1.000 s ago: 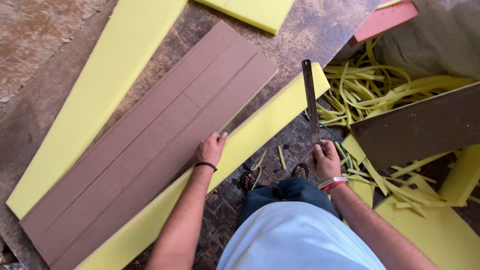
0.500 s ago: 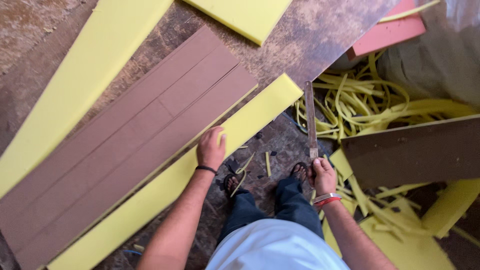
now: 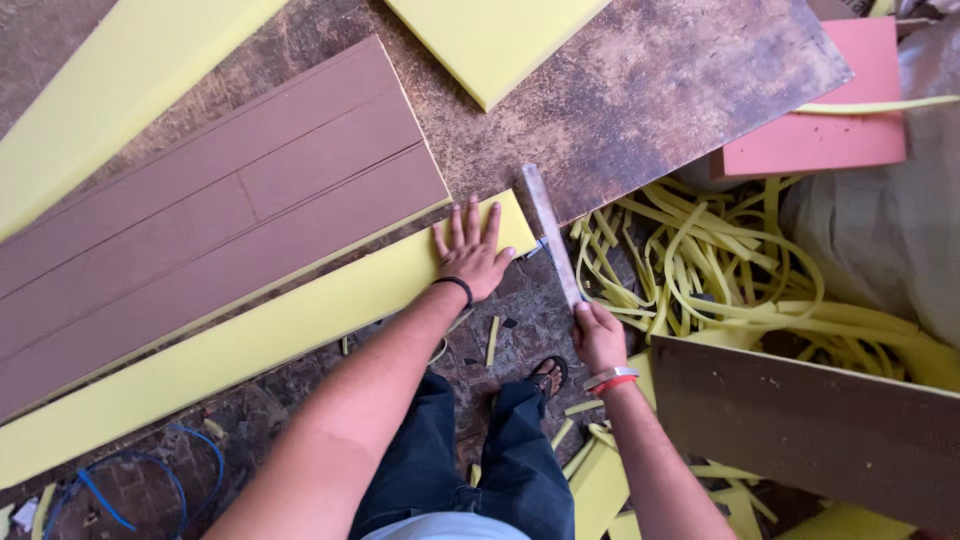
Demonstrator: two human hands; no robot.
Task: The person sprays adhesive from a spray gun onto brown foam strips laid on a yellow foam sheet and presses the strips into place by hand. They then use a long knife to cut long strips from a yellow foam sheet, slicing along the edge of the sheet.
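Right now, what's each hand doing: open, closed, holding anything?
Left hand: open, fingers spread, pressed flat on the yellow foam strip.
Right hand: closed around the handle of a long blade.

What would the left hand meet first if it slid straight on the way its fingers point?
The left hand lies flat on the yellow foam strip, fingers pointing up-frame. Just beyond the strip's edge comes bare mottled floor, then probably the yellow foam sheet.
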